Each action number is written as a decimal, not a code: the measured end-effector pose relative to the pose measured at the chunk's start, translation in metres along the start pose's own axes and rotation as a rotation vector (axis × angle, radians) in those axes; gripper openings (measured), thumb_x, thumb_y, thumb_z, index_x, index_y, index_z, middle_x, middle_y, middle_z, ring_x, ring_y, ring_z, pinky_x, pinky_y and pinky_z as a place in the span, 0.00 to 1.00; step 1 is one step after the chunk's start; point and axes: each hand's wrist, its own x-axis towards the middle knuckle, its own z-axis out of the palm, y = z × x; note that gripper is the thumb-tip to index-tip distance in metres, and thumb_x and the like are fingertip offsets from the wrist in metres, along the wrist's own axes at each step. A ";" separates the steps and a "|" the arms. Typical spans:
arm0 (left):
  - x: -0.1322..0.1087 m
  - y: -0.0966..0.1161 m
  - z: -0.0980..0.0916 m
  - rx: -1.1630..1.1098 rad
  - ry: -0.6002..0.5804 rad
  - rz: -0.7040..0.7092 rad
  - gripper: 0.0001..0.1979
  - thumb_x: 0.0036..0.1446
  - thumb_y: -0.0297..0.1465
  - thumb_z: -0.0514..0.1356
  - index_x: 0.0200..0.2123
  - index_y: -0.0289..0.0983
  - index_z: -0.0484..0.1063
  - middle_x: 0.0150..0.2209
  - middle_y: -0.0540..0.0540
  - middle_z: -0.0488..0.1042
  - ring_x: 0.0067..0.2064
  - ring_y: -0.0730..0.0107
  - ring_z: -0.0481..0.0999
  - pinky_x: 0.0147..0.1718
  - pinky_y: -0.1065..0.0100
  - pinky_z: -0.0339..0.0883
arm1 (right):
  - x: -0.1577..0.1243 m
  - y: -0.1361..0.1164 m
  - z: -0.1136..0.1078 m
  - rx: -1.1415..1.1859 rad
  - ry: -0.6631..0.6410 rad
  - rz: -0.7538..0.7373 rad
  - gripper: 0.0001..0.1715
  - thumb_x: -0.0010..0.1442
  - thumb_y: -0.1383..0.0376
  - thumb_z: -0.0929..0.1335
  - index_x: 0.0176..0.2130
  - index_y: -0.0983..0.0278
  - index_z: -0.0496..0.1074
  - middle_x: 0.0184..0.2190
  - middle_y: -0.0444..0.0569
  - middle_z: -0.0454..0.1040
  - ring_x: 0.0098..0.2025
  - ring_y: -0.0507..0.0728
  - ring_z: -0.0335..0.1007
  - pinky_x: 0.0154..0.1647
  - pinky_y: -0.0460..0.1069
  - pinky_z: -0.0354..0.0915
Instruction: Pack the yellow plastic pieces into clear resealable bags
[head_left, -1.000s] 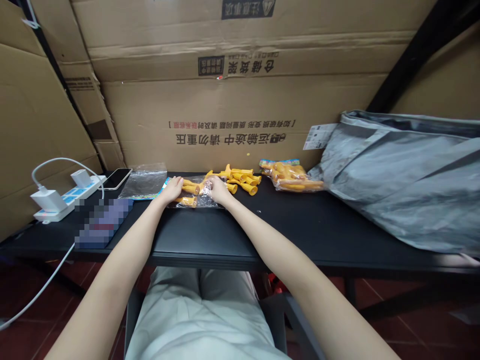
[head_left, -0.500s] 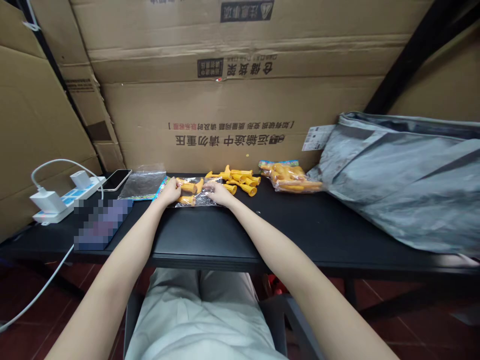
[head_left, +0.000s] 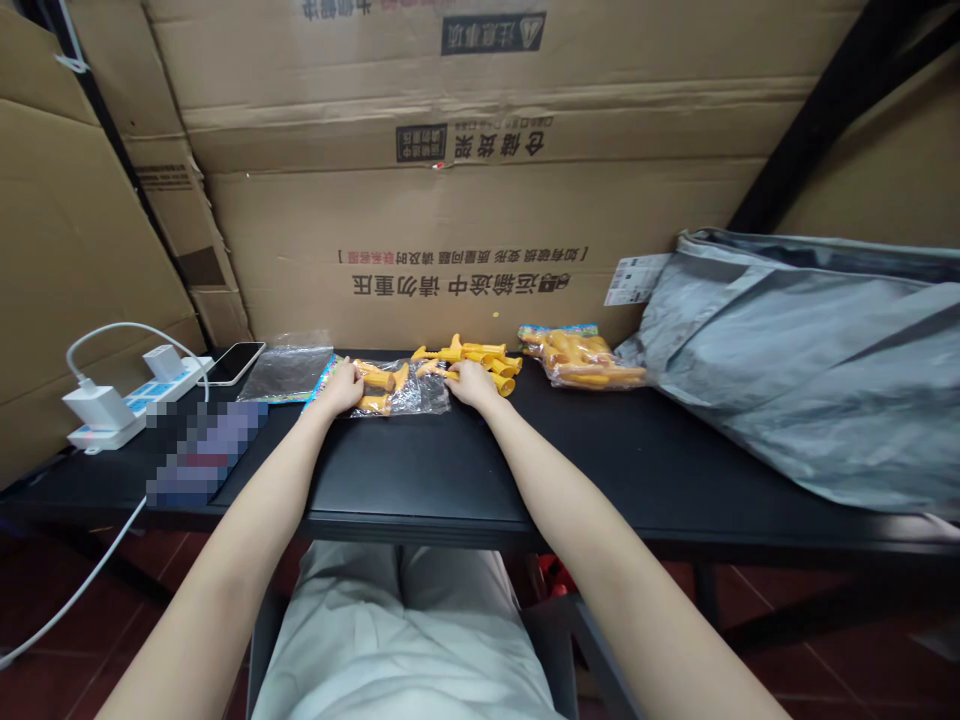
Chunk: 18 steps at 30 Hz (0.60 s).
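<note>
Fingers closed, our left hand pins a clear bag, apparently to steady it, while our right hand pinches a yellow toy.

Loads of Chinese is printed upside down on the big cardboard panel: 注意事项 plus a warning triangle in a dark box, 仓储货架, 如有破损 变形 质量问题 请及时联系客服 (last four characters done in red), and 运输途中 请勿重压. The white label off to the right can't really be read, and tiny print on the left cardboard strip can't be made out either.
</note>
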 end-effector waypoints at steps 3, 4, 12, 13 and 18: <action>0.000 0.001 -0.001 0.003 -0.004 -0.011 0.04 0.52 0.24 0.53 0.27 0.37 0.64 0.57 0.34 0.67 0.66 0.56 0.53 0.60 0.61 0.52 | -0.002 -0.004 -0.006 -0.032 0.003 0.051 0.13 0.58 0.64 0.64 0.40 0.65 0.75 0.42 0.57 0.75 0.48 0.65 0.70 0.49 0.56 0.63; 0.000 0.001 -0.002 0.003 -0.006 -0.015 0.04 0.52 0.24 0.53 0.28 0.37 0.64 0.57 0.34 0.66 0.65 0.56 0.53 0.60 0.61 0.52 | -0.003 -0.005 -0.008 -0.021 0.002 0.066 0.13 0.57 0.64 0.64 0.41 0.65 0.75 0.42 0.57 0.75 0.48 0.65 0.70 0.49 0.57 0.62; -0.001 0.002 -0.001 -0.001 0.011 -0.030 0.04 0.51 0.24 0.53 0.28 0.38 0.65 0.57 0.36 0.67 0.65 0.56 0.55 0.60 0.61 0.52 | 0.008 -0.002 -0.011 0.286 0.318 0.064 0.16 0.46 0.69 0.69 0.38 0.65 0.67 0.41 0.53 0.68 0.46 0.60 0.67 0.49 0.54 0.63; -0.001 0.002 -0.001 -0.003 0.010 -0.034 0.04 0.51 0.24 0.53 0.28 0.38 0.65 0.57 0.37 0.67 0.65 0.57 0.55 0.60 0.61 0.52 | 0.010 -0.001 -0.011 0.339 0.360 0.073 0.16 0.45 0.69 0.70 0.37 0.65 0.66 0.40 0.52 0.68 0.45 0.60 0.67 0.49 0.55 0.63; -0.004 0.005 -0.004 0.015 -0.001 -0.038 0.04 0.53 0.25 0.53 0.28 0.38 0.64 0.58 0.36 0.66 0.65 0.58 0.54 0.60 0.63 0.52 | 0.016 0.000 -0.016 0.723 0.562 0.073 0.22 0.44 0.62 0.72 0.37 0.63 0.62 0.36 0.49 0.70 0.39 0.58 0.68 0.46 0.56 0.64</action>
